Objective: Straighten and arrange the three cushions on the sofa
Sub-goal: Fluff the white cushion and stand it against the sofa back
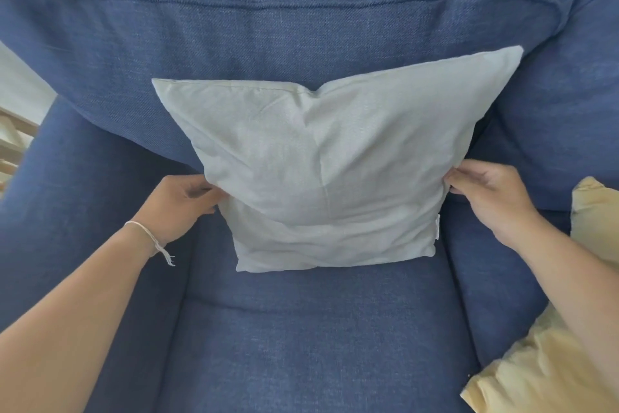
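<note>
The left hand (177, 205), at centre left, pinches the left edge of the pale grey cushion (321, 174) propped mid-frame against the blue sofa (301, 27) back; the right hand (485, 198) grips its right edge; a yellow cushion (576, 362) lies lower right

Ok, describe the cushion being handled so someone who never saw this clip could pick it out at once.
Start at the blue sofa: propped against its backrest stands a pale grey cushion, pinched at its sides by the left hand and right hand. Unlike the yellow cushion lying at the right, it is grey, upright and creased.
</note>
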{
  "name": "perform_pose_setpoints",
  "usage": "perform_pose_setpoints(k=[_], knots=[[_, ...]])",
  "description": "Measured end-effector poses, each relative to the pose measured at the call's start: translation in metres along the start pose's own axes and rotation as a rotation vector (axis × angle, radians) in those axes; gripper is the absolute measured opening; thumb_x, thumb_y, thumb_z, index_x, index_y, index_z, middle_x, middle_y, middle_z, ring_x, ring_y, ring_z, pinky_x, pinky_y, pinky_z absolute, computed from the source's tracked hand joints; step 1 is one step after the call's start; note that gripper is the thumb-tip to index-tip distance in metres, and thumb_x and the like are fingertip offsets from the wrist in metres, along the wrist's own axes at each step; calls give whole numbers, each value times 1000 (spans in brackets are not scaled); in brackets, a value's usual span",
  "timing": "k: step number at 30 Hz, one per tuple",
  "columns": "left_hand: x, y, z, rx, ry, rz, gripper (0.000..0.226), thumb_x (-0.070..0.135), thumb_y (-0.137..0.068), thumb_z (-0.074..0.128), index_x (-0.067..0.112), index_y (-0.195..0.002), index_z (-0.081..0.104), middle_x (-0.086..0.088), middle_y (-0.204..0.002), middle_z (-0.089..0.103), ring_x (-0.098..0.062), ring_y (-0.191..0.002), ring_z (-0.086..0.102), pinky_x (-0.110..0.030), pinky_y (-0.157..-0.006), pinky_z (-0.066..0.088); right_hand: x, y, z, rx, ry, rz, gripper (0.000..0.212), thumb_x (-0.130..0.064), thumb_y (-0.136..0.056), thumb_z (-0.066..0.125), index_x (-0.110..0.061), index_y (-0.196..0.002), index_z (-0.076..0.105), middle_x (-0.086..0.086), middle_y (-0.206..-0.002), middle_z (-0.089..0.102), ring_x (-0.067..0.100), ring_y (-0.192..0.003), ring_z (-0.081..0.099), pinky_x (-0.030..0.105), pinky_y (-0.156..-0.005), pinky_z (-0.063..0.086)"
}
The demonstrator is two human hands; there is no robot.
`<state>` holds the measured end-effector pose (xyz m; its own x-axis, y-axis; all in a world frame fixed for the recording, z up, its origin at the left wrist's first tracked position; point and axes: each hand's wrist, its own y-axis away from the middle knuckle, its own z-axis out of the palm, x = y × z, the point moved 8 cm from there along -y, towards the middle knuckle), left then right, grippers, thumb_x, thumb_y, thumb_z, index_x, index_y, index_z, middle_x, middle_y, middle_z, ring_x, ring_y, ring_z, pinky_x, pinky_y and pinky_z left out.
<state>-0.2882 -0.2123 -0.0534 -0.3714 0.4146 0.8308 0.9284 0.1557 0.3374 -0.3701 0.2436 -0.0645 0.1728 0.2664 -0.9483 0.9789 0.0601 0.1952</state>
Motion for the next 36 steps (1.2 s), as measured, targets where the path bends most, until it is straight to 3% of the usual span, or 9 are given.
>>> perform_pose_setpoints(k=[6,10,14,18,21,23,27,31,36], knots=[[-10,2,-17,68,-140,-19,42,72,-77,68,37,-95,84,-11,-103,81,-19,-92,74,-57,-100,55,4,-1,-10,53,47,-8,31,-15,-102,63,-39,-88,78,-28,-92,78,-2,-96,70,20,-95,55],[-6,2,-15,24,-71,-39,18,49,-87,74,39,-98,84,3,-108,82,-19,-107,75,-50,-104,55,-6,0,-6,24,68,-2,30,-12,-101,63,-36,-88,76,-31,-84,76,-15,-81,68,18,-86,53],[23,0,-14,-46,173,15,30,13,-93,71,20,-123,75,0,-120,78,-22,-115,73,-46,-101,57,-45,-8,-14,43,-92,-112,39,-2,-91,57,-30,-110,76,-11,-108,79,9,-109,70,35,-99,55],[62,-7,-27,58,495,103,49,49,-78,80,15,-112,74,-6,-109,77,-21,-95,75,-37,-85,63,-90,-18,-9,20,-281,-204,20,-40,-91,71,-29,-106,77,-6,-110,76,14,-107,69,34,-92,56],[71,-15,-31,206,520,109,23,36,-94,69,16,-94,79,-4,-98,78,-18,-84,74,-38,-80,62,-97,-29,-11,162,-254,-201,53,-63,-79,75,-12,-90,75,6,-100,68,20,-96,61,43,-88,51],[71,-16,-34,295,508,126,28,27,-100,64,18,-82,83,2,-86,79,-13,-76,73,-31,-71,60,-98,-33,-13,248,-222,-200,78,-73,-70,74,3,-81,63,9,-89,51,21,-86,47,43,-78,42],[71,-14,-48,382,459,185,37,49,-90,72,21,-66,77,-12,-80,63,-25,-78,57,-34,-63,51,-106,-33,-18,306,-201,-241,68,-67,-83,73,-1,-77,56,6,-87,41,23,-81,35,41,-71,33],[83,-17,-56,402,465,207,54,58,-87,72,23,-49,55,-6,-70,45,-23,-71,39,-38,-63,37,-116,-30,-16,330,-148,-245,63,-46,-96,65,-14,-60,24,-15,-58,26,9,-61,23,33,-57,19],[82,-28,-56,411,460,163,63,60,-85,72,24,-48,36,-2,-60,30,-24,-67,27,-47,-70,28,-88,-46,-16,325,-128,-119,94,-78,-76,69,14,-80,52,5,-87,47,21,-82,41,40,-72,39]])
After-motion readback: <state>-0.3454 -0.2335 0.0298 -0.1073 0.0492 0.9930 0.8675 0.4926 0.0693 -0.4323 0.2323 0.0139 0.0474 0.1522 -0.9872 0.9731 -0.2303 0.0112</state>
